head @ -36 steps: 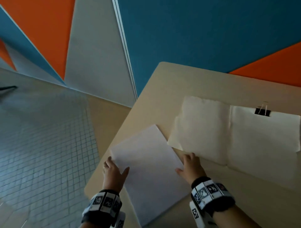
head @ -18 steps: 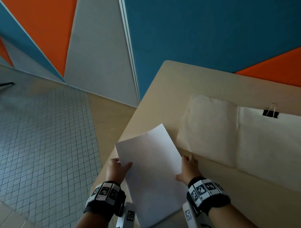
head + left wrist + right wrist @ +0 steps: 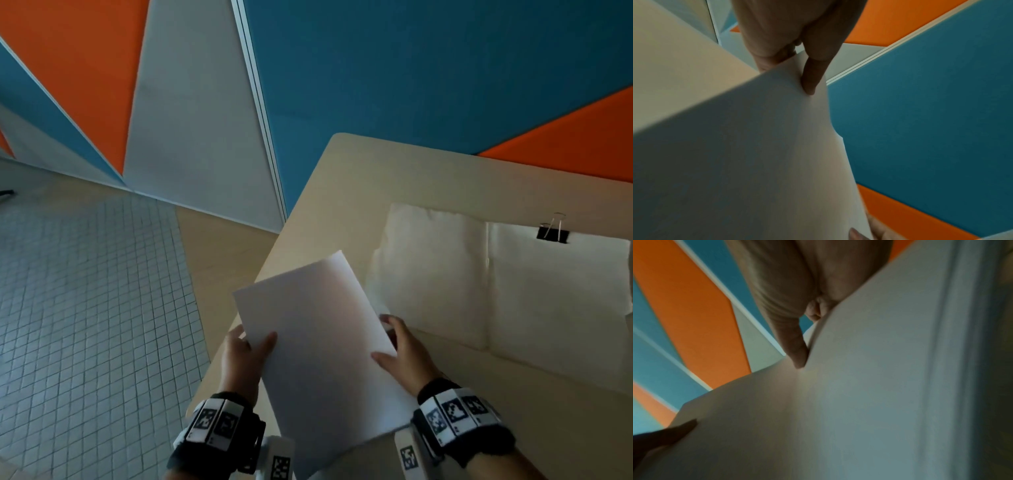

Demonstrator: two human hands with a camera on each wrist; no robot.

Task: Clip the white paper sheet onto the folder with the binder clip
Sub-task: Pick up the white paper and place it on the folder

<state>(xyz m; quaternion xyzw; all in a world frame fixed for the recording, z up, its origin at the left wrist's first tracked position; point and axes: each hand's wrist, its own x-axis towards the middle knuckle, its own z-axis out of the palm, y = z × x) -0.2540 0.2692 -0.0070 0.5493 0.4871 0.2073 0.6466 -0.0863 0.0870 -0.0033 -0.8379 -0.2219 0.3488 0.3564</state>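
Smooth white paper sheet (image 3: pixel 318 346) held above the table (image 3: pixel 342 178) edge, left hand (image 3: pixel 241 359) and right hand (image 3: pixel 404 356) pinching its sides. Only the head view shows the open cream folder (image 3: pixel 513 291) and black binder clip (image 3: pixel 552 234) on its far edge.

dim, soft light | wrist views blurred | wide-angle edge distortion

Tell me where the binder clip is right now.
In the head view, the binder clip sits far right, clipped on the far edge of the open folder, away from both hands.
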